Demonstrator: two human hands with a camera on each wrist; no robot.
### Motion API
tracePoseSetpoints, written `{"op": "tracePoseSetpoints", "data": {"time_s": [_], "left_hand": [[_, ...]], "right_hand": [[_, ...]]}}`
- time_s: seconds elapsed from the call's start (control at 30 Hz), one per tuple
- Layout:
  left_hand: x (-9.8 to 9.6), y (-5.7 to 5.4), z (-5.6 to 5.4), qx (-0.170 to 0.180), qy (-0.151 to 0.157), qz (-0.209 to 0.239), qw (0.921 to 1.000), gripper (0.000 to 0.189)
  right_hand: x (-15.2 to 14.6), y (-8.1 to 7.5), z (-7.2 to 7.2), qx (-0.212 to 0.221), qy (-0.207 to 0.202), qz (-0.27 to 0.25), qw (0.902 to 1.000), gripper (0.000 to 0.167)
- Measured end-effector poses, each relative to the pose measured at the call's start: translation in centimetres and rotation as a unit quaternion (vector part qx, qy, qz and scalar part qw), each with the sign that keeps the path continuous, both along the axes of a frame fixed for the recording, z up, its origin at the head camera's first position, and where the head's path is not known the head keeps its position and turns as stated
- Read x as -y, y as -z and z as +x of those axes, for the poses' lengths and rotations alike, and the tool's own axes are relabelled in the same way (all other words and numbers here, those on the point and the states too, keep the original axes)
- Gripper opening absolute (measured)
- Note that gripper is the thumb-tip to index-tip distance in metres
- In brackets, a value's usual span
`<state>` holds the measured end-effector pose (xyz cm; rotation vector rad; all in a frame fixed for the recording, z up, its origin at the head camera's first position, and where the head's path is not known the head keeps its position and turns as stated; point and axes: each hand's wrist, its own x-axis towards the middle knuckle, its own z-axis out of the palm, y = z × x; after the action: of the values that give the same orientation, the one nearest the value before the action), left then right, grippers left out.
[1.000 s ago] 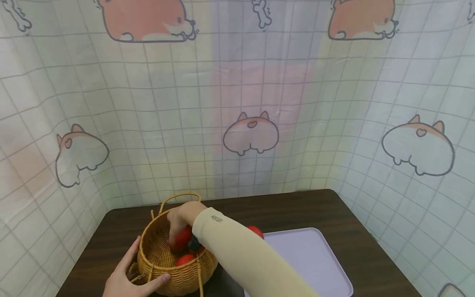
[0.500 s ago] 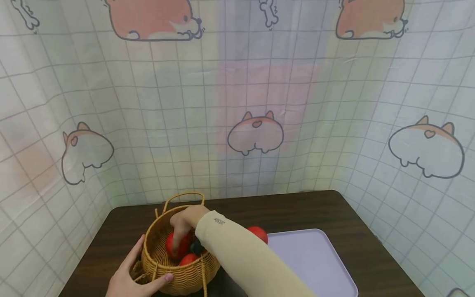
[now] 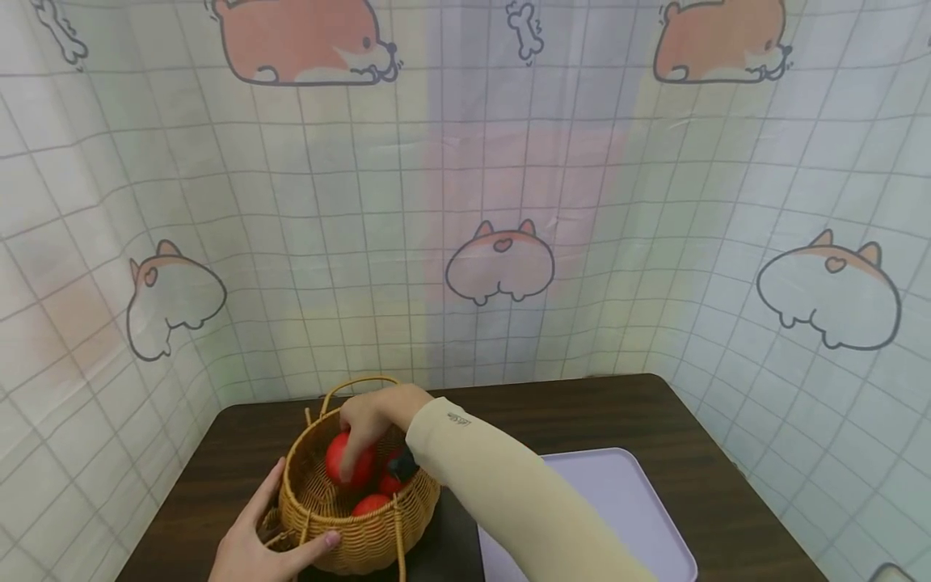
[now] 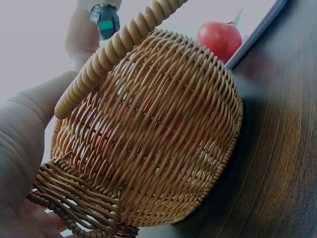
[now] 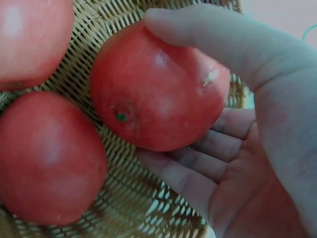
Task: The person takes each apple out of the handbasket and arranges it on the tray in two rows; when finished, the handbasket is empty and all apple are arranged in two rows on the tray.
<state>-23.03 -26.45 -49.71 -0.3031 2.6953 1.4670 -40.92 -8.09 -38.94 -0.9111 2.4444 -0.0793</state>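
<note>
A round wicker basket (image 3: 364, 550) stands on the dark table, tomatoes inside it. My left hand (image 3: 250, 541) grips its left side, thumb at the front. Reaching over the rim, my right hand (image 3: 372, 414) holds a red tomato (image 3: 336, 461) inside the basket. The right wrist view shows the thumb over this tomato (image 5: 158, 94) and the fingers beneath it. Two more tomatoes lie beside it, one (image 5: 49, 158) nearer and another (image 5: 29, 39) at the upper left corner. The basket's woven side (image 4: 158, 129) fills much of the left wrist view.
A lavender tray (image 3: 618, 501) lies right of the basket, partly covered by the right sleeve (image 3: 509, 485). Another tomato (image 4: 219, 40) sits by the tray's edge in the left wrist view. The basket's thin handle (image 3: 360, 380) rises at the back. A patterned curtain (image 3: 494, 339) surrounds the table.
My right hand has risen a little inside the basket with the tomato in its grasp, and the sleeve has shifted right. My left hand keeps its hold on the basket.
</note>
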Motion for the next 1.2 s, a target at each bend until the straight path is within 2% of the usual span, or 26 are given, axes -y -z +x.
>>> {"op": "tracePoseSetpoints", "data": {"time_s": [0.17,0.37,0.47,0.53,0.67,0.83,1.0,1.2], "left_hand": [[0.0,0.1,-0.1,0.000,0.002,0.002,1.0000,0.136],[-0.1,0.1,0.1,0.000,0.001,0.006,1.0000,0.136],[0.0,0.1,0.1,0.001,0.002,0.009,1.0000,0.136],[0.0,0.1,0.1,0.001,0.001,0.012,0.9999,0.137],[0.0,0.1,-0.1,0.001,0.001,0.017,0.9998,0.135],[0.0,0.0,-0.2,0.005,0.002,0.026,0.9996,0.134],[0.0,0.0,-0.3,0.009,0.001,0.028,0.9996,0.134],[-0.1,0.3,-0.3,0.002,0.000,0.030,0.9996,0.135]], "right_hand": [[-2.1,-0.3,-0.1,0.016,-0.006,-0.060,0.9980,0.053],[-4.2,-0.4,0.0,0.033,-0.020,-0.132,0.9905,0.044],[-5.1,-0.4,0.2,0.036,-0.027,-0.159,0.9863,0.048],[-5.5,-0.4,0.4,0.032,-0.025,-0.171,0.9844,0.058],[-6.2,-0.3,0.6,0.027,-0.027,-0.203,0.9784,0.068],[-7.5,-0.1,1.0,0.036,-0.025,-0.249,0.9676,0.072],[-9.3,-0.3,1.8,0.047,0.003,-0.283,0.9578,0.070],[-11.6,0.0,2.8,0.027,0.016,-0.322,0.9460,0.065]]}}
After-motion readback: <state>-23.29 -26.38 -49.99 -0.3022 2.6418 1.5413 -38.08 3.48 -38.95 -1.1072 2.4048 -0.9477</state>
